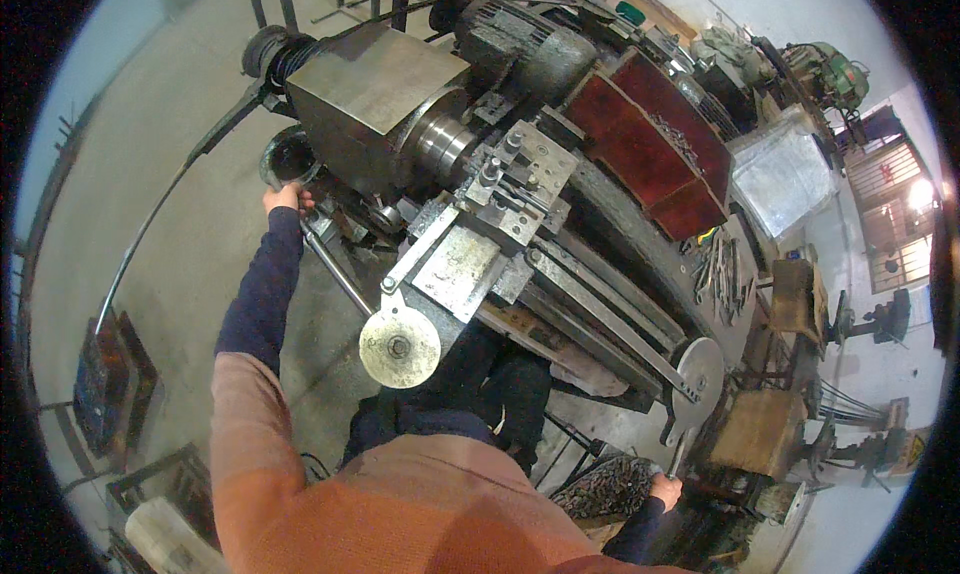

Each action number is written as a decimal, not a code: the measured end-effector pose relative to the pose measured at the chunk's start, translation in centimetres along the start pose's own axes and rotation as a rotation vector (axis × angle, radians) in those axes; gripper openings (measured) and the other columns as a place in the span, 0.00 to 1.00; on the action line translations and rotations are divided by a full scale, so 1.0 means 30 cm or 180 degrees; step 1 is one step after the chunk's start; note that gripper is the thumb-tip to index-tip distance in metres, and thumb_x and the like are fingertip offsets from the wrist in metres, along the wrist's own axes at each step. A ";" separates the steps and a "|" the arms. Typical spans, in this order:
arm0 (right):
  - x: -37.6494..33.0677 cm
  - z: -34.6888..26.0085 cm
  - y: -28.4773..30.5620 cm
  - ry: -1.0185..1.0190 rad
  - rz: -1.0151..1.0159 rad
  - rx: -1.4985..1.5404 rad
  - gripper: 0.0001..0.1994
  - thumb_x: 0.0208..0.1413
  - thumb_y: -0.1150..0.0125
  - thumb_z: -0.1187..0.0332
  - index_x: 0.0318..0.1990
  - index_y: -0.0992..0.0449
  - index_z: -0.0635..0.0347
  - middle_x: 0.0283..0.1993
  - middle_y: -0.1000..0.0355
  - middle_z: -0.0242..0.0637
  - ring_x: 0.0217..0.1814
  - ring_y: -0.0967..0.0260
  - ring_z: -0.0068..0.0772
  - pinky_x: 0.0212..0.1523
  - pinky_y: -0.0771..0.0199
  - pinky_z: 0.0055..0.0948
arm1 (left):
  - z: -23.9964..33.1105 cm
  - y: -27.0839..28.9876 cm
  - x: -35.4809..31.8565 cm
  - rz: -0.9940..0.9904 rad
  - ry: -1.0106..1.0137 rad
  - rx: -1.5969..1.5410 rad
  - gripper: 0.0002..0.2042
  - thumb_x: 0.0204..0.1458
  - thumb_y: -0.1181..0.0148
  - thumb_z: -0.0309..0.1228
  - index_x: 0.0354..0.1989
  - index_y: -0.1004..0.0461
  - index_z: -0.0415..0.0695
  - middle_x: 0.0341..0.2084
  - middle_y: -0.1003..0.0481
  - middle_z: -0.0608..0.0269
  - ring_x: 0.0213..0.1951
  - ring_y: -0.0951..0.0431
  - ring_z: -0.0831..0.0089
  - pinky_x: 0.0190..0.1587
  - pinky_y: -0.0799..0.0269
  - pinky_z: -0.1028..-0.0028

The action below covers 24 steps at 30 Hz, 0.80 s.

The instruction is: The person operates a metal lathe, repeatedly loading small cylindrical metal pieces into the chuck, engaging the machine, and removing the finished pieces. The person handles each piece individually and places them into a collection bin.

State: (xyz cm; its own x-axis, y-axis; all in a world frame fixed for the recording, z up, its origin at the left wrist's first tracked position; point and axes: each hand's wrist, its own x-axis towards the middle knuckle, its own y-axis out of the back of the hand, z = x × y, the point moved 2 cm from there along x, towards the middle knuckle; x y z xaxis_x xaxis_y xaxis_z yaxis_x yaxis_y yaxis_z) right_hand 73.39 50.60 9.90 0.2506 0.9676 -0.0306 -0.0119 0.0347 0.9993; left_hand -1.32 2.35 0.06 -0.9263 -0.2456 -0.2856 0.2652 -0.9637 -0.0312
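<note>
Left hand (287, 197) touching lathe lever (335, 269); right hand (665, 490) grips handwheel handle (680, 456).

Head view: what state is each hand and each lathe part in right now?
Left hand: reaching out, resting on a dark round part at the lathe's head end.
Right hand: closed on the tailstock handwheel's handle.
Tailstock handwheel: upright on the lathe's right end.
Carriage handwheel: untouched.
Tool post: close to the spindle; no workpiece visible.
</note>
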 end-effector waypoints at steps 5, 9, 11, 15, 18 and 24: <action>0.070 0.022 -0.040 0.0088 0.0085 -0.0092 0.22 0.37 0.42 0.57 0.40 0.26 0.62 0.42 0.30 0.53 0.43 0.32 0.54 0.43 0.33 0.44 | 0.035 0.031 0.005 0.0047 -0.0232 0.0690 0.06 0.40 0.50 0.22 0.25 0.35 0.30 0.15 0.28 0.52 0.12 0.28 0.66 0.12 0.35 0.72; 0.332 0.062 -0.038 0.0474 0.0303 -0.0594 0.18 0.38 0.40 0.55 0.33 0.25 0.60 0.37 0.28 0.48 0.41 0.30 0.50 0.41 0.31 0.43 | 0.004 0.023 0.059 0.0363 -0.0041 0.0189 0.06 0.39 0.50 0.20 0.21 0.36 0.26 0.14 0.29 0.48 0.12 0.28 0.64 0.13 0.31 0.69; 0.437 0.012 0.016 0.0604 0.0233 -0.0898 0.19 0.38 0.40 0.53 0.34 0.25 0.56 0.38 0.27 0.45 0.42 0.30 0.48 0.42 0.30 0.41 | 0.005 0.026 0.080 0.0183 -0.0615 0.0535 0.07 0.39 0.49 0.19 0.22 0.36 0.25 0.14 0.29 0.47 0.11 0.28 0.64 0.13 0.30 0.69; 0.484 -0.117 0.097 0.0315 0.0320 -0.1034 0.17 0.43 0.47 0.55 0.40 0.27 0.50 0.43 0.28 0.38 0.49 0.33 0.42 0.50 0.39 0.44 | 0.061 -0.016 -0.060 0.0236 -0.0048 0.0225 0.09 0.39 0.47 0.19 0.27 0.37 0.26 0.14 0.30 0.49 0.12 0.29 0.64 0.14 0.29 0.69; 0.454 -0.120 0.051 0.0285 0.0896 -0.0650 0.17 0.43 0.46 0.62 0.43 0.28 0.52 0.44 0.29 0.40 0.48 0.33 0.42 0.49 0.36 0.42 | 0.048 0.010 -0.053 -0.0223 -0.0100 -0.0028 0.11 0.40 0.45 0.23 0.31 0.37 0.29 0.17 0.29 0.51 0.14 0.28 0.64 0.14 0.30 0.69; 0.214 -0.037 -0.125 0.1302 0.1010 0.0774 0.31 0.36 0.40 0.66 0.55 0.36 0.58 0.55 0.36 0.46 0.58 0.42 0.45 0.56 0.42 0.37 | -0.148 0.371 0.338 -0.0728 -0.1453 0.1808 0.20 0.44 0.43 0.40 0.37 0.32 0.34 0.28 0.26 0.47 0.25 0.24 0.59 0.26 0.28 0.67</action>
State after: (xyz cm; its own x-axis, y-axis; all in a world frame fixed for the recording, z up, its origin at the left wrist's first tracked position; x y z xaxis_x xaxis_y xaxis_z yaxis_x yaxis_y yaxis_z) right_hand 73.97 56.95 5.93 -0.1247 0.9410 0.3146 0.2097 -0.2849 0.9353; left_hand -6.56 -10.41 -7.43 -0.9931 0.0666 0.0970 -0.0105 -0.8712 0.4908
